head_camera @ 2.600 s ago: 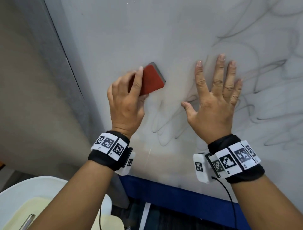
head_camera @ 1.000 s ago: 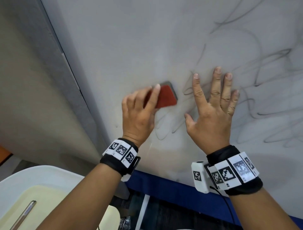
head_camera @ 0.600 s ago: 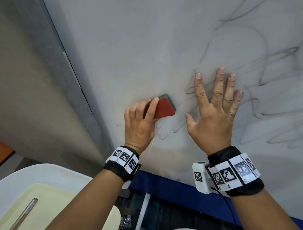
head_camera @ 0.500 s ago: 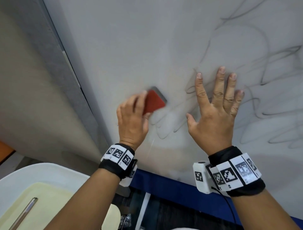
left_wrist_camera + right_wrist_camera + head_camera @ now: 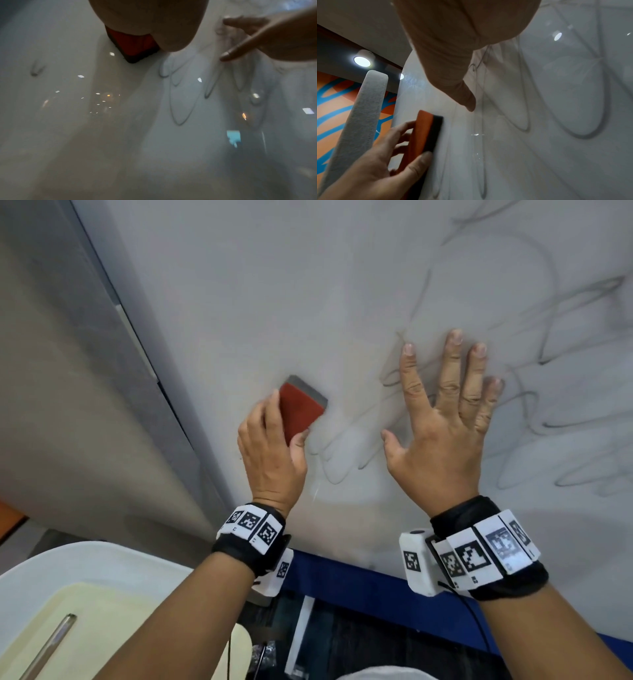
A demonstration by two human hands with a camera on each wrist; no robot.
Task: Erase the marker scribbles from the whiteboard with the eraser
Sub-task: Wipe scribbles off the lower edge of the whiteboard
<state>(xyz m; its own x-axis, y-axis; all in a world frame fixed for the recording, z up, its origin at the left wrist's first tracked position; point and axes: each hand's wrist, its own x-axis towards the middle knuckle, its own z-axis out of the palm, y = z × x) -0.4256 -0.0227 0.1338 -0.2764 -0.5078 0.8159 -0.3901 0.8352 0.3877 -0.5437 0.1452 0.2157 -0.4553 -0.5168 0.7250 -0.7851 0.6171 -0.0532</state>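
- Two hands on whiteboard (image 5: 274,285).
- Left hand (image 5: 270,453): fingers grasp red eraser (image 5: 299,409), felt against board.
- Right hand (image 5: 442,436): fingers released, spread flat over scribbles (image 5: 349,457).

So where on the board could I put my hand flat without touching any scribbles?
The white whiteboard looks bare above the red felt eraser that the left hand grips, over to the grey frame edge. It is crowded with grey marker scribbles around and to the right of the flat right hand, and between the two hands.
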